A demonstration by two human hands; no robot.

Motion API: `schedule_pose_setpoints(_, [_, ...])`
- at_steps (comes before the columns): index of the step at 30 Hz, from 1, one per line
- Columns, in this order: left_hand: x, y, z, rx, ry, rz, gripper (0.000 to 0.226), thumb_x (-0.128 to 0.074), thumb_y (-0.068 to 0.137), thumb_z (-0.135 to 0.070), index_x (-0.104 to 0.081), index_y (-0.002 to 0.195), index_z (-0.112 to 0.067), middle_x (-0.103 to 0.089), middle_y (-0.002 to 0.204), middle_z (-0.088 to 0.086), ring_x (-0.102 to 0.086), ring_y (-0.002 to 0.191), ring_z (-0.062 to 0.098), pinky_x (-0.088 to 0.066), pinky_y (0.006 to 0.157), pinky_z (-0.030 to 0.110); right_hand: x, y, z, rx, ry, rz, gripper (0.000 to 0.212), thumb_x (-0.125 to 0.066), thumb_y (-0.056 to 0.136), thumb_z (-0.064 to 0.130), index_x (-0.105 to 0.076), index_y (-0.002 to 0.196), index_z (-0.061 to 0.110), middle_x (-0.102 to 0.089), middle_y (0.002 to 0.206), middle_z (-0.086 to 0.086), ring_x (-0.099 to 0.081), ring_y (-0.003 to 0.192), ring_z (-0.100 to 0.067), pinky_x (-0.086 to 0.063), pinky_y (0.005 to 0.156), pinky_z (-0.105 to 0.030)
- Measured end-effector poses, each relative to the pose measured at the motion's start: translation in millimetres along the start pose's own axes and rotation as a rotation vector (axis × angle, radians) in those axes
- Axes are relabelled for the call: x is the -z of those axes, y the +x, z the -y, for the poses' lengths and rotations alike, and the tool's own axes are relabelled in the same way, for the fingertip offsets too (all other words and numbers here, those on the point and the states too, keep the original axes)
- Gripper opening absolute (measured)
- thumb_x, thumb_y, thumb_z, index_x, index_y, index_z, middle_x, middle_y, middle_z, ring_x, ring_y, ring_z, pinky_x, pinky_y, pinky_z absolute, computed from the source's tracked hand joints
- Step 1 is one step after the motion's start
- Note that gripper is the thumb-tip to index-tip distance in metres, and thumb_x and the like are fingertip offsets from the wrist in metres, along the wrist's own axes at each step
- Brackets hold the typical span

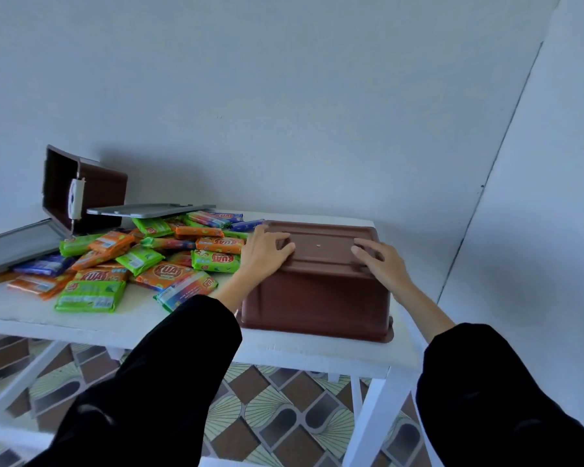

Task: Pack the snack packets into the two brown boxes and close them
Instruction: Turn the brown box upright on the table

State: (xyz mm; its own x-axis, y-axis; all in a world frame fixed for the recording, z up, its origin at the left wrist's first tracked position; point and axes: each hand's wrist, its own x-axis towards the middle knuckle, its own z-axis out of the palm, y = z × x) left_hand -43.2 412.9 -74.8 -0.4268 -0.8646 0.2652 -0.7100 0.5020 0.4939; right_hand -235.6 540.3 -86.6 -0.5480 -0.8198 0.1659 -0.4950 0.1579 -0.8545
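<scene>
A brown plastic box [321, 294] stands upside down on the right half of the white table [122, 326]. My left hand [267, 252] rests on its upturned base at the left, my right hand [381, 261] at the right, fingers curled on the raised rim. A second brown box [98, 197] lies tipped on its side at the back left, its opening facing left. Between them is a heap of snack packets [142, 261] in orange, green and blue wrappers. Two grey lids lie near the tipped box: one [149, 210] on top of the packets, another [17, 244] at the far left.
The table stands against a pale wall that meets a second wall at the right. Its front edge runs just below the upturned box. Below it is a patterned tile floor [284, 416] and white table legs.
</scene>
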Motion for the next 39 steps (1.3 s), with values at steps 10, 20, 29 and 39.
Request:
schedule_pose_setpoints(10, [-47, -87, 61, -0.314, -0.391, -0.272, 0.062, -0.054, 0.088, -0.036, -0.026, 0.143, -0.031, -0.018, 0.148, 0.014, -0.011, 0.133, -0.012, -0.014, 0.105, 0.001, -29, -79, -64, 0.406, -0.126, -0.199, 0.089, -0.053, 0.078, 0.051, 0.003, 0.145, 0.040, -0.001, 0.154, -0.005, 0.005, 0.138, 0.012, -0.011, 0.107, -0.003])
schedule_pose_setpoints(20, [-50, -83, 62, -0.309, -0.224, -0.240, 0.086, -0.053, 0.079, -0.055, 0.004, 0.143, -0.047, -0.031, 0.144, 0.017, -0.043, 0.126, 0.030, -0.051, 0.081, 0.032, -33, -69, -59, 0.385, -0.200, -0.246, 0.080, -0.043, 0.080, 0.054, 0.007, 0.142, 0.048, -0.026, 0.148, -0.012, -0.032, 0.135, -0.019, -0.042, 0.100, -0.037])
schedule_pose_setpoints(29, [54, -29, 9, -0.060, 0.165, -0.135, 0.070, -0.034, 0.085, -0.068, -0.007, 0.145, -0.044, -0.053, 0.120, 0.015, -0.057, 0.104, 0.033, -0.044, 0.079, 0.035, 12, -30, 25, 0.223, -0.280, -0.126, 0.061, -0.052, 0.087, 0.049, -0.024, 0.141, 0.044, -0.054, 0.120, -0.009, -0.051, 0.112, -0.027, -0.037, 0.091, -0.030])
schedule_pose_setpoints(39, [92, 33, 4, 0.020, 0.100, 0.440, 0.060, -0.021, 0.095, -0.057, -0.026, 0.145, -0.025, -0.024, 0.154, -0.001, -0.025, 0.140, 0.025, -0.013, 0.117, 0.041, 38, 7, 66, -0.008, -0.259, 0.177, 0.046, -0.038, 0.089, 0.060, -0.050, 0.128, 0.039, -0.044, 0.143, 0.005, -0.031, 0.137, -0.020, -0.022, 0.111, -0.036])
